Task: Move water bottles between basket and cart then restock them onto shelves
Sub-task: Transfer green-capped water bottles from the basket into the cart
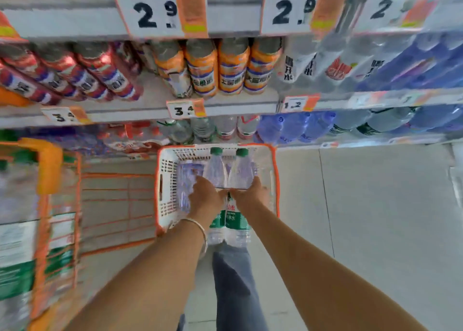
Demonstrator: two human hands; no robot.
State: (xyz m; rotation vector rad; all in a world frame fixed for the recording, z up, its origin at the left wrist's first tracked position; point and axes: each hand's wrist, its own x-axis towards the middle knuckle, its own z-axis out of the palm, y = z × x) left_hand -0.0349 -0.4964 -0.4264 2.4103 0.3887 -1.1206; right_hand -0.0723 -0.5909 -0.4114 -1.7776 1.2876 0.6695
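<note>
Closest to the camera, a leg in grey-blue trousers (233,293) is seen between two outstretched forearms, and a silver bangle (200,226) is worn on the left wrist. Just ahead, the two hands are held side by side, almost touching. The left hand (204,198) is wrapped round the left water bottle (215,170), and the right hand (250,195) is clamped on the right water bottle (241,171). Both bottles are green-capped and green-labelled, pressed together with caps pointing away, and they are held over the near part of the white, orange-rimmed basket (166,180). Inside the basket, at its left, another clear bottle (186,178) is lying. The basket is set on the pale tiled floor (375,205). Off to the left, the orange wire cart (50,165) is loaded with green-labelled bottled water (17,268), badly blurred. Beyond, the shelves (238,105) are stocked with rows of drinks, and price tags (185,109) are clipped along their edges.
</note>
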